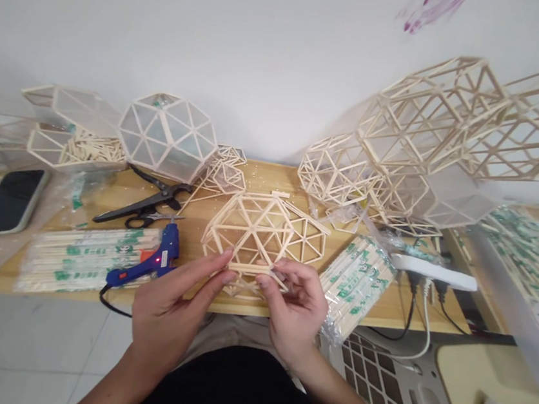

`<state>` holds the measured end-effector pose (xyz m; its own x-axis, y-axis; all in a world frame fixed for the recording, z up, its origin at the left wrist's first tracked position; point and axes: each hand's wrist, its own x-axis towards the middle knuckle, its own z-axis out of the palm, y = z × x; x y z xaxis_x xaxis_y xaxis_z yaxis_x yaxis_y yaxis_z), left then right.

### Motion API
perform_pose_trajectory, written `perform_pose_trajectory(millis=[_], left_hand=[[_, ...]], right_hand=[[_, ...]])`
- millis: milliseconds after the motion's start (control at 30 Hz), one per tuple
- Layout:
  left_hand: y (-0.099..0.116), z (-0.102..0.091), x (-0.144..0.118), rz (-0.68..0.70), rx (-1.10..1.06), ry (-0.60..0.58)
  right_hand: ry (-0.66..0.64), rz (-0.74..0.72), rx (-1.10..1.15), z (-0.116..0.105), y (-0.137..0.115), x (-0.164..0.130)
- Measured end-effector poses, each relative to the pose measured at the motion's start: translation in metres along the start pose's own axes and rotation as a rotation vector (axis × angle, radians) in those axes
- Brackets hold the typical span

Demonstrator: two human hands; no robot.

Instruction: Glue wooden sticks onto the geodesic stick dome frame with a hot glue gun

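A domed polyhedron frame of pale wooden sticks [252, 230] is at the front middle of the table. Along its near edge runs a short wooden stick [249, 268], lying level. My left hand [173, 298] pinches the stick's left end between thumb and fingers. At the right end, the thumb and fingers of my right hand [295, 305] close on it in the same way. Behind my right hand lies a flat stick frame [305, 238] with triangular cells. A blue hot glue gun [167, 249] with a lit red light rests just left of my left hand.
Bagged sticks [82, 258] lie left, and another bag [357, 283] right, beside a white power strip [434, 271]. Black scissors [150, 198] and a phone [9, 201] are on the left. A covered polyhedron [167, 135] and tall stacked frames [435, 117] stand along the wall.
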<state>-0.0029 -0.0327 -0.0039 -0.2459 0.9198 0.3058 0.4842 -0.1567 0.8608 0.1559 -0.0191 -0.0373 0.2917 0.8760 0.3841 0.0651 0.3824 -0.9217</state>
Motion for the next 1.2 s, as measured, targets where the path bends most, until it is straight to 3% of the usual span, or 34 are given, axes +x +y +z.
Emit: perform_pose_trajectory(millis=[267,467,933,1200], left_hand=[[0.005,-0.002,0.003,-0.244,-0.122,-0.023],[-0.001,0.002,0.003,-0.423,-0.327,-0.021],[-0.01,-0.003,0.006,-0.534,-0.472,-0.125],[-0.011,-0.003,0.008,-0.482,-0.516,-0.149]], right_hand=[[-0.004,0.028,0.082,0.001,0.0,0.0],[-0.016,0.053,0.093,0.001,0.0,-0.003],[-0.007,-0.018,0.009,0.0,0.0,-0.004],[-0.119,-0.069,0.026,-0.004,-0.005,0.0]])
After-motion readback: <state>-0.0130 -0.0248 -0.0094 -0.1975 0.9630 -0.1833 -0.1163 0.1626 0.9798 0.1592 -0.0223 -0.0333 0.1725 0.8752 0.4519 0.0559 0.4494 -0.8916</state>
